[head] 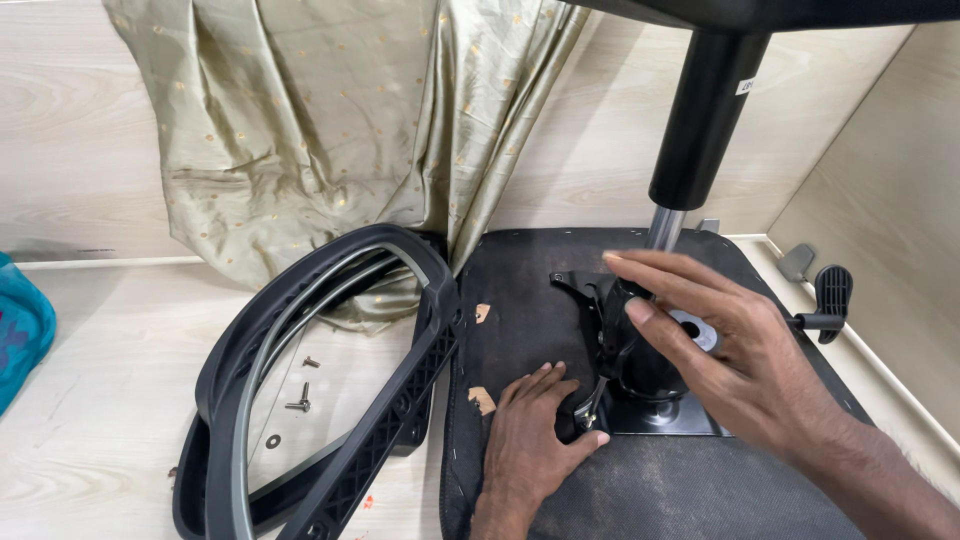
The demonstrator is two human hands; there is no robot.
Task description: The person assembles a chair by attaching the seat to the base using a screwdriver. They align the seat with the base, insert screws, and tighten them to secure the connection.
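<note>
Hands working on an upturned office-chair seat (640, 490) lying on the pale floor: the left hand (535, 430) is pressing flat, fingers together, beside the black tilt mechanism (632, 350), while the right hand (725, 350) is hovering over it with fingers extended and holding nothing. Bolted to a steel plate under the gas-lift column (705, 120), the mechanism is looking rigid and heavy, best gripped around its body. A chair back frame (330, 400), loose screws (300, 400), lever (828, 300) and draped curtain (330, 130) are crowding the area.
</note>
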